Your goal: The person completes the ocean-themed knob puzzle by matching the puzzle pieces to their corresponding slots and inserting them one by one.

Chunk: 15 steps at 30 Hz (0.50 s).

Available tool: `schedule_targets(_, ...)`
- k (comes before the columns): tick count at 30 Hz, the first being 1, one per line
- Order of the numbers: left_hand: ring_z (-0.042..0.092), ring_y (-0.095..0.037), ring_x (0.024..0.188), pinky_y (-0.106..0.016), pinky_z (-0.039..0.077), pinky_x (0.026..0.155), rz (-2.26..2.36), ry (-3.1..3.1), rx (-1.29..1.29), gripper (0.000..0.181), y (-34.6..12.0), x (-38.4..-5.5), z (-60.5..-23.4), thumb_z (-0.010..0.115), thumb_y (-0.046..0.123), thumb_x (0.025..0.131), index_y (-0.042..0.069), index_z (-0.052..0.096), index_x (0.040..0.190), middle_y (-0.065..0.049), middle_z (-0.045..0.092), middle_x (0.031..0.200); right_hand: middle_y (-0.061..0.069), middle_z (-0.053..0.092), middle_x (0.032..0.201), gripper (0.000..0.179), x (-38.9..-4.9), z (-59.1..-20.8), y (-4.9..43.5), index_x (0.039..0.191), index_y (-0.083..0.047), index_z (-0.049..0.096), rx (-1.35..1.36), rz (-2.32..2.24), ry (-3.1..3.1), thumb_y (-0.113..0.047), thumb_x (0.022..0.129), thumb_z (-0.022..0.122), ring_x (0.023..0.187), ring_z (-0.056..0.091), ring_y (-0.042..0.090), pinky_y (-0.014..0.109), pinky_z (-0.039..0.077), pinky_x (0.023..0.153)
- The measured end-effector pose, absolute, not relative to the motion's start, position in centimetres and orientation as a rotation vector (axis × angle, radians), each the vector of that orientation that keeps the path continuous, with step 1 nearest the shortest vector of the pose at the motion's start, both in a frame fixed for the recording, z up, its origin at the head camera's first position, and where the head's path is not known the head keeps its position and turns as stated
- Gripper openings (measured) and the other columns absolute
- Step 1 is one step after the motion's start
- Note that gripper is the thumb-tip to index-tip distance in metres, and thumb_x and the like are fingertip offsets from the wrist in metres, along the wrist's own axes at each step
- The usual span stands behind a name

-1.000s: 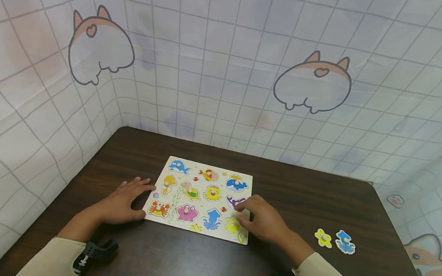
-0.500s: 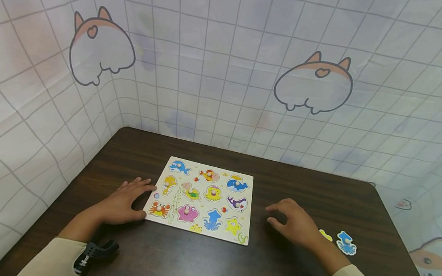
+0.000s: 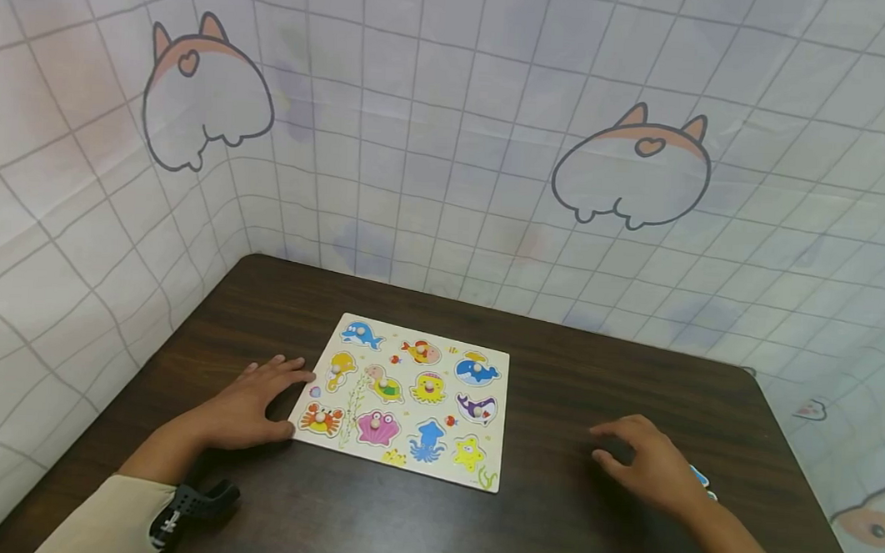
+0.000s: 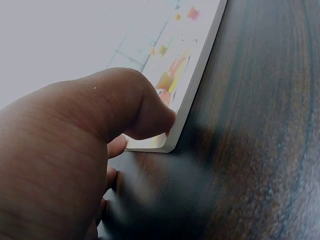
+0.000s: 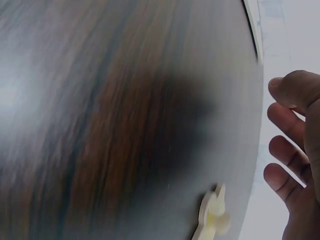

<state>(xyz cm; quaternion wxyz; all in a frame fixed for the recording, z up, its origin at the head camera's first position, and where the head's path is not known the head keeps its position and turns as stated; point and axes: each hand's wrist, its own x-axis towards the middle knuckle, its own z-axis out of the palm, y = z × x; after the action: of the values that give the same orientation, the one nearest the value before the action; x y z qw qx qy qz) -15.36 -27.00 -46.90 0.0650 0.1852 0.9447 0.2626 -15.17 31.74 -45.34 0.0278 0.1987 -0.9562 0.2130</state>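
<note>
A pale wooden puzzle board [image 3: 420,409] with sea-animal pieces lies on the dark table. Most animals carry a small knob, like the purple whale [image 3: 476,409]; the printed blue squid [image 3: 427,441] and yellow starfish [image 3: 468,454] show none. My left hand [image 3: 244,408] rests at the board's left edge with fingers spread, the thumb [image 4: 150,112] on its near corner. My right hand [image 3: 646,463] hovers right of the board, fingers loosely bent and holding nothing. Behind its wrist peeks a blue squid piece [image 3: 699,474], mostly hidden. A yellow knobbed starfish piece [image 5: 214,220] shows in the right wrist view.
A white gridded curtain [image 3: 449,143] with cartoon dogs stands behind the table [image 3: 369,523] and along its sides. A dark band [image 3: 201,498] sits at the left wrist, by the sleeve cuff.
My right hand has drawn back from the board's right side and travelled right, towards the loose pieces, now covering most of them. The purple whale is uncovered. My left hand stays put.
</note>
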Motion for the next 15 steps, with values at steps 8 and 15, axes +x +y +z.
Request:
schedule_targets(8, 0.021, -0.05, 0.149, -0.072, 0.01, 0.116, 0.791, 2.846, 0.562, 0.075, -27.1, -15.5, -47.3, 0.079, 0.032, 0.082, 0.016, 0.05, 0.15, -0.02, 0.036, 0.16, 0.007, 0.064, 0.122, 0.031, -14.6, -45.1, 34.1, 0.121, -0.016, 0.073, 0.558, 0.631, -2.967, -0.023, 0.091, 0.08, 0.111, 0.063, 0.035, 0.058, 0.055, 0.085)
schedule_targets(15, 0.021, -0.05, 0.149, -0.072, 0.011, 0.116, 0.784, 2.854, 0.561, 0.075, -27.1, -15.5, -47.3, 0.079, 0.033, 0.082, 0.016, 0.05, 0.15, -0.02, 0.036, 0.16, 0.015, 0.062, 0.125, 0.033, -14.3, -45.5, 36.6, 0.122, -0.014, 0.072, 0.449, 0.648, -2.993, -0.028, 0.093, 0.079, 0.115, 0.06, 0.043, 0.063, 0.052, 0.087)
